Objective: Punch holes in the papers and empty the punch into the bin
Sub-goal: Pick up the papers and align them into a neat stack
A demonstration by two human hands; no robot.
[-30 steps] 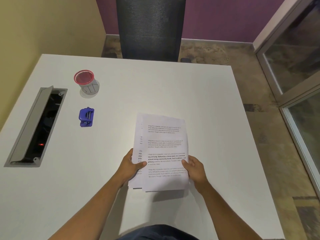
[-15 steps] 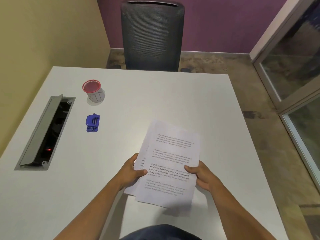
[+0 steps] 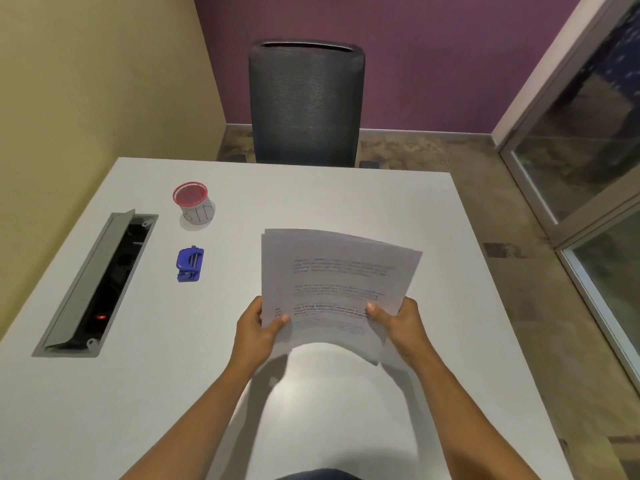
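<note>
Both hands (image 3: pixel 258 329) (image 3: pixel 401 323) hold thin, curved printed papers (image 3: pixel 337 278)

Both forearms were bare, with no sleeves in view. The left hand (image 3: pixel 258 329) and right hand (image 3: pixel 398 323) wore no gloves, rings or watch. Dark blue clothing (image 3: pixel 320 474) showed at the bottom edge.

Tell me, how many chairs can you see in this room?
1. A dark mesh office chair stands at the far side of the white table, pushed in against its edge, in front of the purple wall. Only its backrest shows. Other chairs may be outside the view.
</note>
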